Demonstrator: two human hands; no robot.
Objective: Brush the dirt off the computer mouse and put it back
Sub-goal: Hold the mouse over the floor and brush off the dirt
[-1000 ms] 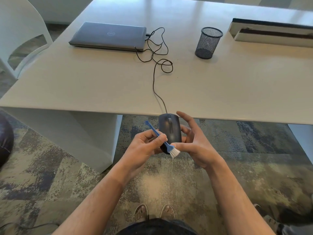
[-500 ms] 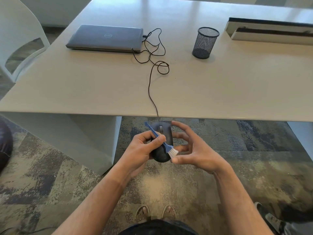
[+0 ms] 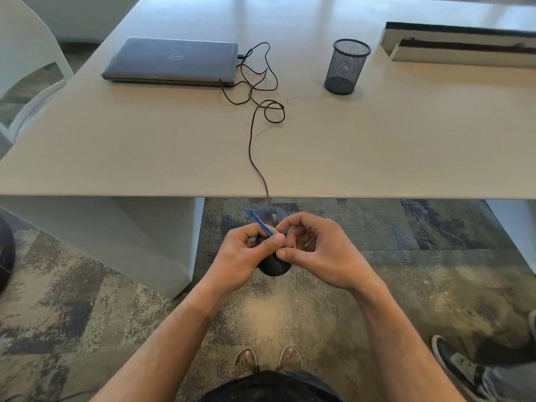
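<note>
1. Since the frame half a second ago, the right hand (image 3: 324, 253) is closing in over the mouse (image 3: 274, 265), its fingers now curling where they were spread, and the white bristles of the brush (image 3: 262, 224) are no longer showing.
2. Left hand (image 3: 246, 256) is pinching the blue brush handle between thumb and forefinger, the handle slanting up and away past its knuckles.
3. Right thumb and forefinger are narrowing to a pinch right beside the left thumb tip; whether they are gripping the brush head I cannot tell.
4. Mouse is sitting under both sets of fingers, off the table (image 3: 377, 146) and below its near edge, its front and rear poking out beyond them; which hand is carrying it is unclear.
5. Its cable (image 3: 251, 146) is running from beyond the fingertips up over the table edge toward the closed laptop (image 3: 171, 60).
</note>
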